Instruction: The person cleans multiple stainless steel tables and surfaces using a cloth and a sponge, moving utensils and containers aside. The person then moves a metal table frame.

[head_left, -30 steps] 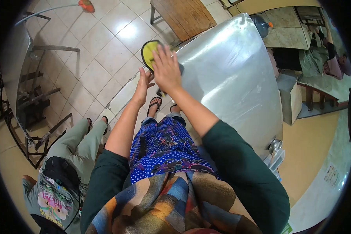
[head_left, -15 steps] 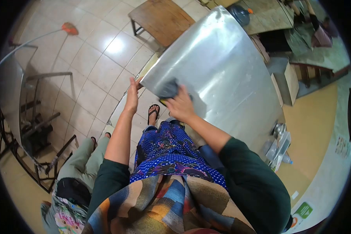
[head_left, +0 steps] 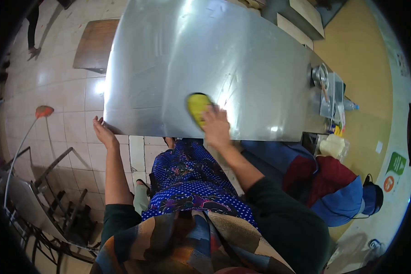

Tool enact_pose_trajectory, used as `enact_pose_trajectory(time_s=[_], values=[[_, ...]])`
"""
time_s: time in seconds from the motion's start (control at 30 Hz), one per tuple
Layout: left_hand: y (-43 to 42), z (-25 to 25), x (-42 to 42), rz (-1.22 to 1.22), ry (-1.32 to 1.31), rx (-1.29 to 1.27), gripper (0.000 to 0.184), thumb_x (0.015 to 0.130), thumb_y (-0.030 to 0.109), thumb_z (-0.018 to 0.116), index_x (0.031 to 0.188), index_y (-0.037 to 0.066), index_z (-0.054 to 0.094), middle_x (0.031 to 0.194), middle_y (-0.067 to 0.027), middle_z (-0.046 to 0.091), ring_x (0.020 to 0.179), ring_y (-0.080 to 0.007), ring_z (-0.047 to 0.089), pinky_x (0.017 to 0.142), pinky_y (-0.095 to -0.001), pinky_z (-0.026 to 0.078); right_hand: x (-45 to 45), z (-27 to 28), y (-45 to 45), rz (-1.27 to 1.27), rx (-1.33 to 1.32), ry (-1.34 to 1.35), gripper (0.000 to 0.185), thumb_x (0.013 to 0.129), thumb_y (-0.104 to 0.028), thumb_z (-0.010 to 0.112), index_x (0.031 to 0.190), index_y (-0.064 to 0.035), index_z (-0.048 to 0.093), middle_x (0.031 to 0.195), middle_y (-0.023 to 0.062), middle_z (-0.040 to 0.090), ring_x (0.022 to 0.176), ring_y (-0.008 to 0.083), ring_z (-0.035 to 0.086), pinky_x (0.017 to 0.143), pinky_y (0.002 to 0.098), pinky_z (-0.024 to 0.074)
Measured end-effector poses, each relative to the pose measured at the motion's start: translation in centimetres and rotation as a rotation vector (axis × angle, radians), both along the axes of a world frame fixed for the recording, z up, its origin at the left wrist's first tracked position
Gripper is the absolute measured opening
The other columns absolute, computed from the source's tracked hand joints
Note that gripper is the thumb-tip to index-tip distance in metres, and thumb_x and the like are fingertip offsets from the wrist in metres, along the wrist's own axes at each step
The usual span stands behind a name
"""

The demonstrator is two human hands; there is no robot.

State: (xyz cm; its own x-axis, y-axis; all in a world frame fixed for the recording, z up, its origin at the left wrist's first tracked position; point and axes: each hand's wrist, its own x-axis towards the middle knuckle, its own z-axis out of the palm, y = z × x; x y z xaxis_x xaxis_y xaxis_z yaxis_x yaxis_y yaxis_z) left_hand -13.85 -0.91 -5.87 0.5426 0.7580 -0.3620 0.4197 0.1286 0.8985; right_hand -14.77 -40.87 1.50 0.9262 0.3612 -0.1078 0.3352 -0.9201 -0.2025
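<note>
A large metal-topped table, silvery and shiny, stretches in front of me. My right hand is over its near edge, fingers on a yellow oval pad with a dark rim. The pad's yellow face is turned up towards me, and the hand is slightly blurred. At the table's near left corner is my left hand, its fingers stretched upward beside the edge. Nothing shows in that hand; whether it touches the corner I cannot tell.
A wooden stool stands beyond the table's left side. On the right are a metal bowl, a clear plastic container and a bottle. Red and blue cloth lies nearer. Metal frames stand at lower left.
My view has swung to the right, and the tabletop now lies squarely before me. The right hand and pad have moved from the table's left corner towards the middle of its near edge.
</note>
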Motion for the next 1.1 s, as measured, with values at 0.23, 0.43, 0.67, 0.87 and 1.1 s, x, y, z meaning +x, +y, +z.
enact_pose_trajectory(time_s=[0.23, 0.43, 0.67, 0.87, 1.1], values=[[-1.4, 0.7, 1.8, -0.038, 0.176, 0.309, 0.063, 0.102, 0.049, 0.029, 0.125, -0.002, 0.057, 0.122, -0.0212, 0.06, 0.117, -0.0296, 0.055, 0.101, -0.0367, 0.039, -6.6, -2.7, -28.2, -0.872, -0.42, -0.274, 0.049, 0.094, -0.024, 0.038, 0.139, -0.0067, 0.044, 0.15, 0.0146, 0.036, 0.139, 0.0397, 0.027, 0.115, 0.0489, 0.0178], [-1.2, 1.3, 1.8, -0.07, 0.439, 0.47, 0.081, 0.097, 0.06, 0.026, 0.101, -0.009, 0.067, 0.101, -0.0281, 0.066, 0.097, -0.0387, 0.062, 0.09, -0.0424, 0.045, 4.2, -7.2, -32.6, -1.046, -0.118, -0.221, 0.048, 0.098, -0.03, 0.036, 0.141, -0.0086, 0.042, 0.15, 0.0151, 0.035, 0.139, 0.0372, 0.026, 0.114, 0.0483, 0.0204], [-0.8, -0.4, 1.5, -0.074, 0.455, 0.542, 0.081, 0.098, 0.058, 0.027, 0.093, -0.013, 0.067, 0.087, -0.0325, 0.065, 0.082, -0.0464, 0.061, 0.079, -0.0494, 0.045, 13.7, -1.8, 14.6, 0.126, 0.125, -0.25, 0.046, 0.093, -0.026, 0.041, 0.133, -0.0059, 0.052, 0.139, 0.015, 0.049, 0.136, 0.0327, 0.036, 0.115, 0.0469, 0.0228], [-1.5, 1.4, 2.0, -0.039, 0.462, 0.537, 0.068, 0.098, 0.053, 0.031, 0.096, -0.003, 0.071, 0.09, -0.026, 0.068, 0.084, -0.0435, 0.063, 0.077, -0.0496, 0.047, 14.5, -1.7, 26.1, 0.689, 0.378, -0.088, 0.045, 0.093, -0.03, 0.043, 0.133, -0.0126, 0.052, 0.145, 0.0079, 0.045, 0.138, 0.0285, 0.035, 0.114, 0.0519, 0.02], [-2.0, 2.1, 2.1, -0.046, 0.504, 0.557, 0.065, 0.098, 0.051, 0.032, 0.098, -0.002, 0.069, 0.09, -0.024, 0.068, 0.084, -0.0425, 0.064, 0.075, -0.0478, 0.048, 27.5, -2.5, -5.2, -0.266, -0.222, -0.547, 0.039, 0.089, -0.024, 0.05, 0.117, -0.0002, 0.059, 0.126, 0.0185, 0.058, 0.122, 0.0351, 0.049, 0.102, 0.0506, 0.0362]])
